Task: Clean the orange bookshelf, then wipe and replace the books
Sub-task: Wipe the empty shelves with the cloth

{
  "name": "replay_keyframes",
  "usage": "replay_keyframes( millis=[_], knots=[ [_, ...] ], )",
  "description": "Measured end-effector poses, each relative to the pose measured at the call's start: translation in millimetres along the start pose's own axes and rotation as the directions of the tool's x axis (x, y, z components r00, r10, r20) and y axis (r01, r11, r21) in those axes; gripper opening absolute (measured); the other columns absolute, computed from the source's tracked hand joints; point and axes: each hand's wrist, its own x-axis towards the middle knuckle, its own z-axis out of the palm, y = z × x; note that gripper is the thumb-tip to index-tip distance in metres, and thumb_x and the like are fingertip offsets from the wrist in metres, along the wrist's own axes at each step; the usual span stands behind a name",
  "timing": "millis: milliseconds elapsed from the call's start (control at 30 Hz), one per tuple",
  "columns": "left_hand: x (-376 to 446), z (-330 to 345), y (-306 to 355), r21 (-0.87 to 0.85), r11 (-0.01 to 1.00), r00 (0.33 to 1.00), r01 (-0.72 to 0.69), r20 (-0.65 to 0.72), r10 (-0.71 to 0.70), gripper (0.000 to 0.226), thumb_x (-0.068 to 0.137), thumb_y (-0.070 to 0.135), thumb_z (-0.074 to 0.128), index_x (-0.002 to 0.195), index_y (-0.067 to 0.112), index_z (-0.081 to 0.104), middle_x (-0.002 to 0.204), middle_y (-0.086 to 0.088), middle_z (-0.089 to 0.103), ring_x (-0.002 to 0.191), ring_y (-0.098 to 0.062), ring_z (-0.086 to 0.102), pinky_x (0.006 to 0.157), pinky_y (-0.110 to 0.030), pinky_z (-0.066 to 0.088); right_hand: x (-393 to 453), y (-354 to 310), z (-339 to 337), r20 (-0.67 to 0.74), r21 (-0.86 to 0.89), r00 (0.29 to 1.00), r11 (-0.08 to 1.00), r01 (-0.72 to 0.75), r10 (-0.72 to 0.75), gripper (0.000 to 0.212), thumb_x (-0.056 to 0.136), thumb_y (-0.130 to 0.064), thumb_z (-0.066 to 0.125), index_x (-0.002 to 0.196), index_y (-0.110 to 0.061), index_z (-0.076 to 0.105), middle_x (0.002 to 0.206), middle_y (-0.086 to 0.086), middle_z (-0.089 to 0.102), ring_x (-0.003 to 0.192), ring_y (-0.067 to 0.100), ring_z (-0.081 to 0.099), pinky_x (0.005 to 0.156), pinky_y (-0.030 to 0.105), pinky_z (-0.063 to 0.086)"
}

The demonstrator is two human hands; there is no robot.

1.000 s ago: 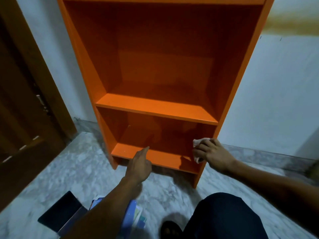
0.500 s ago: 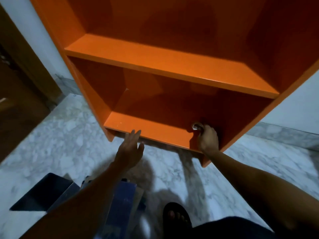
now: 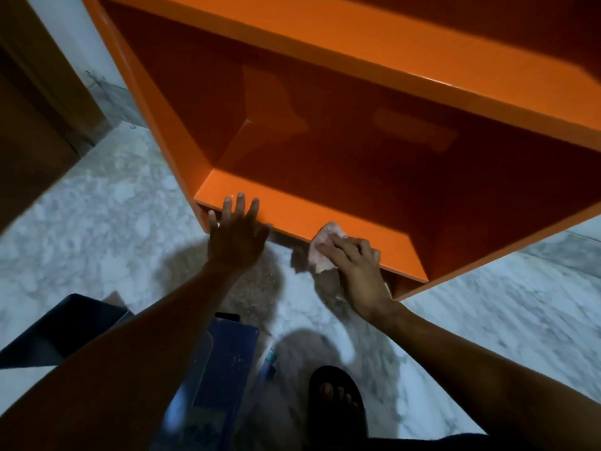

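The orange bookshelf stands empty against the wall, and I look down into its lowest compartment. My left hand rests with spread fingers on the front edge of the bottom shelf, holding nothing. My right hand presses a pale pink cloth onto the front edge of that same shelf, right of the left hand. A pile of books, blue covers on top, lies on the floor below my left forearm, partly hidden by it.
A dark book or box lies at the lower left beside the pile. The floor is grey-white marble. A brown wooden door is at the left. My sandalled foot stands in front of the shelf.
My right hand has drawn the cloth from deep inside the bottom compartment out to its front edge. My left hand has landed on the shelf edge. The view has moved closer and lower.
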Motion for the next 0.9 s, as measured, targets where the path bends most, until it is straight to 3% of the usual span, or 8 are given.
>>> replay_keyframes(
  millis=[167, 300, 367, 467, 567, 633, 733, 900],
  knots=[
    [-8.5, 4.4, 5.4, -0.031, 0.999, 1.0, 0.012, 0.01, -0.012, 0.078, 0.089, 0.063, 0.023, 0.148, 0.016, 0.042, 0.154, -0.017, 0.039, 0.141, -0.042, 0.035, 0.105, -0.067, 0.028, -5.6, -23.1, -7.0, 0.01, 0.308, 0.984, 0.937, 0.165, -0.176, 0.04, 0.099, -0.015, 0.039, 0.129, -0.021, 0.064, 0.136, 0.001, 0.06, 0.107, 0.027, 0.054, 0.086, 0.04, 0.04],
    [-14.2, 10.5, 8.2, -0.075, 0.997, 1.0, -0.007, -0.005, 0.007, 0.08, 0.086, 0.065, 0.022, 0.148, 0.018, 0.043, 0.156, -0.015, 0.037, 0.143, -0.04, 0.032, 0.106, -0.066, 0.026, 14.9, -5.7, -40.9, -0.263, 0.407, 0.965, 0.904, 0.126, -0.016, 0.028, 0.094, -0.002, 0.046, 0.109, -0.009, 0.07, 0.122, -0.009, 0.065, 0.119, 0.001, 0.057, 0.097, 0.023, 0.041],
    [10.1, 12.4, -18.0, -0.102, 0.993, 0.997, 0.063, -0.046, -0.068, 0.078, 0.087, 0.064, 0.027, 0.148, 0.018, 0.042, 0.156, -0.014, 0.036, 0.144, -0.039, 0.031, 0.107, -0.065, 0.024, 69.0, 22.7, -38.3, -0.327, 0.358, 0.936, 0.934, -0.008, 0.134, 0.038, 0.079, 0.01, 0.047, 0.1, -0.008, 0.072, 0.114, -0.001, 0.073, 0.109, 0.009, 0.066, 0.095, 0.021, 0.045],
    [13.4, 12.8, -15.5, -0.121, 0.992, 0.997, 0.025, -0.068, -0.033, 0.076, 0.087, 0.062, 0.031, 0.145, 0.016, 0.049, 0.152, -0.016, 0.042, 0.14, -0.042, 0.037, 0.107, -0.066, 0.026, 86.6, 83.3, -41.1, -0.211, 0.226, 0.908, 0.922, -0.315, 0.362, 0.039, 0.089, -0.003, 0.053, 0.123, -0.02, 0.064, 0.131, -0.003, 0.062, 0.12, 0.011, 0.054, 0.111, 0.031, 0.037],
    [2.0, 20.7, -15.1, -0.15, 0.988, 0.994, 0.034, -0.094, -0.049, 0.078, 0.086, 0.063, 0.028, 0.145, 0.017, 0.048, 0.154, -0.015, 0.041, 0.142, -0.04, 0.035, 0.109, -0.066, 0.024, 88.6, 111.1, -21.1, -0.055, -0.012, 0.835, 0.835, -0.55, 0.548, 0.04, 0.102, -0.043, 0.045, 0.128, -0.019, 0.062, 0.137, 0.008, 0.057, 0.128, 0.029, 0.051, 0.111, 0.043, 0.037],
    [0.1, 19.9, -14.0, -0.166, 0.985, 0.993, 0.047, -0.095, -0.063, 0.08, 0.085, 0.065, 0.025, 0.147, 0.018, 0.045, 0.156, -0.013, 0.038, 0.145, -0.039, 0.031, 0.111, -0.065, 0.02, 94.2, 104.7, -11.1, -0.165, -0.089, 0.811, 0.81, -0.58, 0.562, 0.066, 0.1, -0.063, 0.02, 0.122, -0.022, 0.066, 0.131, 0.007, 0.062, 0.12, 0.032, 0.057, 0.103, 0.046, 0.042],
    [-0.6, 18.2, -11.5, -0.177, 0.983, 0.994, 0.044, -0.09, -0.061, 0.08, 0.086, 0.065, 0.023, 0.148, 0.018, 0.044, 0.156, -0.013, 0.037, 0.145, -0.038, 0.031, 0.111, -0.065, 0.019, 101.0, 71.3, -7.5, -0.16, -0.106, 0.841, 0.838, -0.535, 0.516, 0.052, 0.1, -0.059, 0.026, 0.128, -0.032, 0.061, 0.138, 0.003, 0.058, 0.123, 0.032, 0.054, 0.104, 0.043, 0.039],
    [-4.9, 17.1, -16.3, -0.215, 0.976, 0.992, 0.025, -0.115, -0.05, 0.073, 0.089, 0.064, 0.026, 0.147, 0.024, 0.046, 0.156, -0.006, 0.04, 0.145, -0.033, 0.034, 0.108, -0.069, 0.022, 93.1, 4.3, 5.1, 0.109, -0.014, 0.952, 0.958, -0.287, 0.287, 0.066, 0.096, -0.066, 0.01, 0.135, -0.038, 0.055, 0.143, 0.001, 0.054, 0.127, 0.033, 0.05, 0.102, 0.044, 0.035]
  ],
)
